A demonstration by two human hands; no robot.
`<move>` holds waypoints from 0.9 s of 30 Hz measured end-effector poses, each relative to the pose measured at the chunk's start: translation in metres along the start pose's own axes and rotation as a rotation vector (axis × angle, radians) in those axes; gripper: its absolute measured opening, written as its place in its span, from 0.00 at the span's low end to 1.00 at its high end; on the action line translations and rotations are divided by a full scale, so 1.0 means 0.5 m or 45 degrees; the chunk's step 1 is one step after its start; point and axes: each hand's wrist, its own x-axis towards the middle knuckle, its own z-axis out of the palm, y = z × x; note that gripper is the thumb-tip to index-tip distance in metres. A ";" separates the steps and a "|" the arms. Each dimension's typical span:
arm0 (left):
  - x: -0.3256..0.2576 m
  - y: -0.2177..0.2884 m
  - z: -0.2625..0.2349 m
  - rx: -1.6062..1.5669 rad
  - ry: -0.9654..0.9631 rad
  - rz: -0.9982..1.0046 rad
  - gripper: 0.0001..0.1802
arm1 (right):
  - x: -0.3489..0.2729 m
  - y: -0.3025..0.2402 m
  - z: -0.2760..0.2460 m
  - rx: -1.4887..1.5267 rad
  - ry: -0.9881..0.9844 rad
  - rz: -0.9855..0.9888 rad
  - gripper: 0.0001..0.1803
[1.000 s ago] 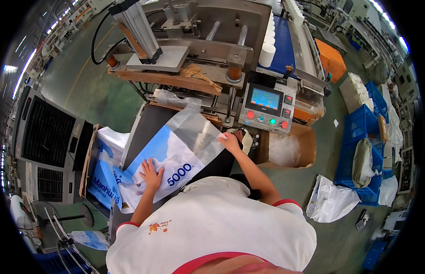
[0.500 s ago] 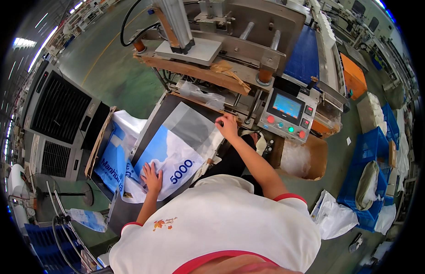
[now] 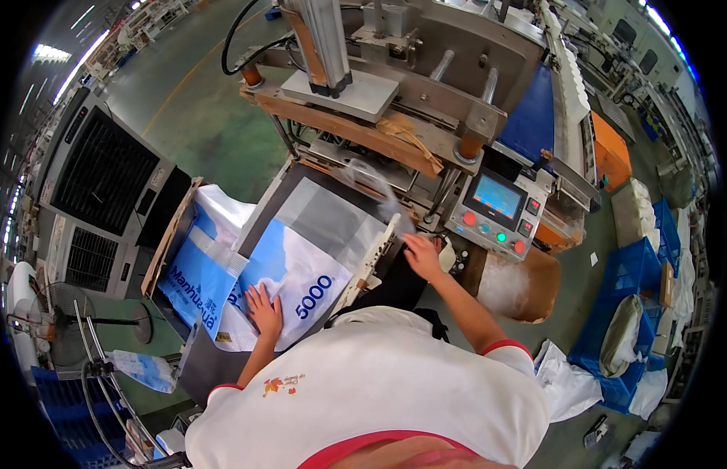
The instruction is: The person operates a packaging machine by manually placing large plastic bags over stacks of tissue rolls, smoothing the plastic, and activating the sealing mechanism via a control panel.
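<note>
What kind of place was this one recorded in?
Most likely a factory packaging line: a big bagging or sealing machine with a touchscreen control panel, printed plastic bags on its bench, and stacked blue crates on a green workshop floor.

A factory floor: a packing machine [image 3: 395, 86] with a control panel [image 3: 498, 213], blue crates [image 3: 625, 273], green concrete floor [image 3: 199, 117].

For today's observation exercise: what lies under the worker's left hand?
The left hand rests flat on a blue-and-white plastic bag lying on the machine's dark tray. Whatever is beneath that bag is covered.
</note>
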 end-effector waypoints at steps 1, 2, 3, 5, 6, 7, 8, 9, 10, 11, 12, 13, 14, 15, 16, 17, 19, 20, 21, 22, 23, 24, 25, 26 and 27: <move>0.002 0.003 0.000 0.017 0.009 0.004 0.33 | -0.051 0.048 -0.016 -0.126 0.056 0.042 0.20; 0.012 0.010 0.000 0.033 0.013 0.017 0.33 | -0.109 0.110 -0.035 -0.152 0.032 0.183 0.19; 0.016 0.014 0.000 0.055 0.020 0.017 0.33 | -0.161 0.145 -0.069 -0.151 0.064 0.386 0.18; 0.037 0.035 0.001 0.049 0.007 0.040 0.33 | -0.276 0.267 -0.122 -0.444 0.085 0.719 0.12; 0.053 0.049 0.009 0.024 -0.010 0.064 0.33 | -0.366 0.342 -0.157 -0.682 0.235 0.781 0.14; 0.059 0.045 0.013 0.049 0.012 0.062 0.33 | -0.377 0.359 -0.197 -0.647 0.129 1.107 0.17; 0.063 0.046 0.007 0.078 -0.003 0.049 0.33 | -0.381 0.361 -0.235 -0.606 0.166 1.311 0.19; 0.064 0.048 0.001 0.099 -0.024 0.035 0.33 | -0.380 0.364 -0.270 -0.574 0.196 1.515 0.20; 0.074 0.059 0.002 0.100 -0.057 0.045 0.34 | -0.409 0.394 -0.303 -0.584 0.306 1.626 0.22; 0.087 0.071 0.006 0.069 -0.076 0.076 0.34 | -0.449 0.427 -0.334 -0.598 0.423 1.737 0.23; 0.087 0.074 0.007 0.051 -0.088 0.077 0.34 | -0.457 0.445 -0.347 -0.638 0.517 1.739 0.25; 0.091 0.076 0.009 0.033 -0.098 0.080 0.34 | -0.459 0.457 -0.353 -0.676 0.613 1.740 0.26; 0.094 0.076 0.010 0.009 -0.109 0.119 0.35 | -0.456 0.465 -0.353 -0.661 0.715 1.713 0.26; 0.099 0.077 0.012 -0.016 -0.119 0.160 0.35 | -0.453 0.470 -0.350 -0.645 0.818 1.687 0.27; 0.104 0.078 0.014 -0.042 -0.130 0.198 0.35 | -0.450 0.475 -0.346 -0.629 0.920 1.658 0.28; 0.106 0.081 0.006 -0.038 -0.153 0.246 0.35 | -0.438 0.474 -0.335 -0.517 0.990 1.613 0.29; 0.106 0.089 -0.019 -0.052 -0.197 0.324 0.35 | -0.392 0.463 -0.314 -0.282 1.098 1.516 0.31; 0.105 0.090 -0.024 -0.079 -0.229 0.372 0.35 | -0.386 0.466 -0.305 -0.341 1.103 1.537 0.32; 0.103 0.087 -0.021 -0.090 -0.222 0.440 0.35 | -0.394 0.477 -0.299 -0.404 1.102 1.564 0.33; 0.107 0.085 -0.016 -0.104 -0.207 0.513 0.35 | -0.401 0.491 -0.294 -0.465 1.110 1.585 0.34; 0.114 0.093 -0.012 -0.118 -0.233 0.529 0.35 | -0.421 0.517 -0.305 -0.480 0.949 1.678 0.34; 0.123 0.107 -0.003 -0.158 -0.253 0.560 0.35 | -0.449 0.542 -0.336 -0.517 0.810 1.761 0.35; 0.129 0.109 -0.001 -0.176 -0.267 0.578 0.35 | -0.461 0.557 -0.341 -0.528 0.657 1.842 0.36; 0.124 0.093 -0.012 -0.147 -0.217 0.570 0.34 | -0.422 0.544 -0.281 -0.576 0.347 1.810 0.34; 0.118 0.080 -0.026 -0.110 -0.169 0.566 0.34 | -0.375 0.503 -0.225 -0.619 0.034 1.768 0.32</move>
